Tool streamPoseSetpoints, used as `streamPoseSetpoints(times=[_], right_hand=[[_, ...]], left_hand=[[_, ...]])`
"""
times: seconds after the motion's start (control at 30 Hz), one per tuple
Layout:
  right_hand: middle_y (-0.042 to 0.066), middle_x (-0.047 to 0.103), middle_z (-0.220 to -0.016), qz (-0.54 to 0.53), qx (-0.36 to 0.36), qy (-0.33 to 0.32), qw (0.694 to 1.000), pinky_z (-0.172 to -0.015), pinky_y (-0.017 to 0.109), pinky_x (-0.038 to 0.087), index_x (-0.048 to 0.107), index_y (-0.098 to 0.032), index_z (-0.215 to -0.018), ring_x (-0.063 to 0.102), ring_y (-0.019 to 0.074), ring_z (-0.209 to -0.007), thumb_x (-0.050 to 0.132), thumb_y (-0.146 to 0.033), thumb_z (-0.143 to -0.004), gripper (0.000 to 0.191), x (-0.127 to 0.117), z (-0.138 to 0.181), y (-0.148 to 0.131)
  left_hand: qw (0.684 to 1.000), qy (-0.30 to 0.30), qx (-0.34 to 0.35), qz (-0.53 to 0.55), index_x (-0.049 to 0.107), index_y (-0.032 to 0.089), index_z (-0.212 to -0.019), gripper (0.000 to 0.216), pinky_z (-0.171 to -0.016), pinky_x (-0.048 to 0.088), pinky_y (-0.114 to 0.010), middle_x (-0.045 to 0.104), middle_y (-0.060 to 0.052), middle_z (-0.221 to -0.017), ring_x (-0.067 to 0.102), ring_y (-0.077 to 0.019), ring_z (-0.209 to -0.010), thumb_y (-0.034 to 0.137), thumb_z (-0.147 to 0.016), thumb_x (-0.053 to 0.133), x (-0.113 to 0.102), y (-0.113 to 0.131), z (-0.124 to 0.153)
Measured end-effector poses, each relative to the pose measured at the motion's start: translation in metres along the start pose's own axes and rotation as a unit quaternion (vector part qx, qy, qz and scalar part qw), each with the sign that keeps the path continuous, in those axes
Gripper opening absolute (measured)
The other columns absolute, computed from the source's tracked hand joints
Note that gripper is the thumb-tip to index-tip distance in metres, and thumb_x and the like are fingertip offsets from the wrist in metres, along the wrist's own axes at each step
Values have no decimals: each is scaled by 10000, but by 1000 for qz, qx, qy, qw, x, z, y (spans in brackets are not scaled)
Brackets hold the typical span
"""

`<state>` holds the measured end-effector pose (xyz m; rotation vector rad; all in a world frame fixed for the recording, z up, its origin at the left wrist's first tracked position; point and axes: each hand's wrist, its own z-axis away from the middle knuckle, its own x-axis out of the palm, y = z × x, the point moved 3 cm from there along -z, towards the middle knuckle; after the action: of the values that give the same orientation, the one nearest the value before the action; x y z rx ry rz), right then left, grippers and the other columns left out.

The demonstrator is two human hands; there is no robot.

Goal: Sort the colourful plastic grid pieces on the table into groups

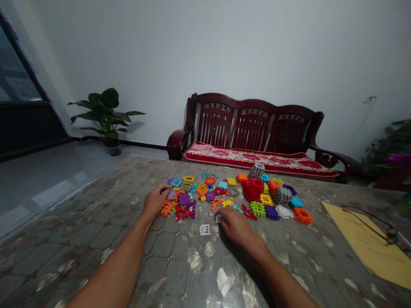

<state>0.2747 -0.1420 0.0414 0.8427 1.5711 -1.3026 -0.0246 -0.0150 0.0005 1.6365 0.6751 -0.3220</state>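
Observation:
My left hand (156, 200) rests at the left edge of a spread of colourful plastic interlocking pieces. Its fingers reach out loosely beside a lilac square piece (172, 195) and an orange lattice piece (167, 208). At the near edge of the spread, my right hand (236, 223) has its fingertips curled down on a small white piece (218, 218), which they partly hide. A white window-shaped piece (204, 229) lies flat on the table between the hands. Close to the left hand are a purple square (184, 199) and red pieces (183, 212).
Red pieces form a heap (253, 189) on the right, near grey stacks (282, 195) and white pieces (285, 212). A yellow folder (362, 244) with glasses (391, 233) lies on the patterned table (173, 273). Behind stand a wooden bench (250, 128) and a potted plant (107, 112).

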Motion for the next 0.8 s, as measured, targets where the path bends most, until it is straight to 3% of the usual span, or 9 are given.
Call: streamPoseSetpoints(times=[0.13,0.3,0.47,0.57,0.67,0.8], right_hand=[[66,674,-1070,-39,-20,21,999,-866,262,435,696,-230,-1079,615,187,-1007,463,-82,-854,356,-1,-1,3],[58,711,-1033,-166,-26,177,970,-868,312,466,716,-215,-1066,632,199,-956,498,-158,-824,331,-34,-1,25],[71,736,-972,-268,69,358,892,-811,343,498,725,-189,-1000,652,220,-867,561,-368,-798,316,-72,15,92],[86,741,-918,-283,159,430,843,-745,340,508,709,-152,-1019,656,221,-792,584,-436,-733,422,-78,32,146],[98,740,-872,-233,255,444,826,-657,320,499,697,-129,-1040,660,227,-728,583,-447,-686,489,-74,48,189],[107,744,-828,-159,320,406,841,-633,315,490,718,-135,-986,672,238,-694,569,-397,-659,445,-66,58,214]], left_hand=[[1000,3,-3,-9,717,211,-967,338,-716,457,-273,746,-30,-899,655,-202,-812,396,-783,502,-1,0,0],[1000,5,-6,-22,726,220,-950,323,-715,461,-269,754,-28,-898,659,-209,-841,387,-785,504,-3,3,0],[999,1,-15,-35,734,218,-957,328,-701,456,-270,754,-32,-913,661,-211,-839,378,-781,507,-4,3,0],[999,1,-15,-34,734,216,-964,336,-699,460,-270,757,-33,-909,666,-214,-839,389,-783,510,-3,2,-1],[999,2,-7,-34,734,217,-960,336,-722,466,-273,759,-35,-937,670,-216,-857,395,-783,510,-3,0,-3],[999,2,-7,-38,735,224,-955,339,-704,465,-271,758,-30,-912,668,-215,-837,407,-776,512,-2,-2,-4]])
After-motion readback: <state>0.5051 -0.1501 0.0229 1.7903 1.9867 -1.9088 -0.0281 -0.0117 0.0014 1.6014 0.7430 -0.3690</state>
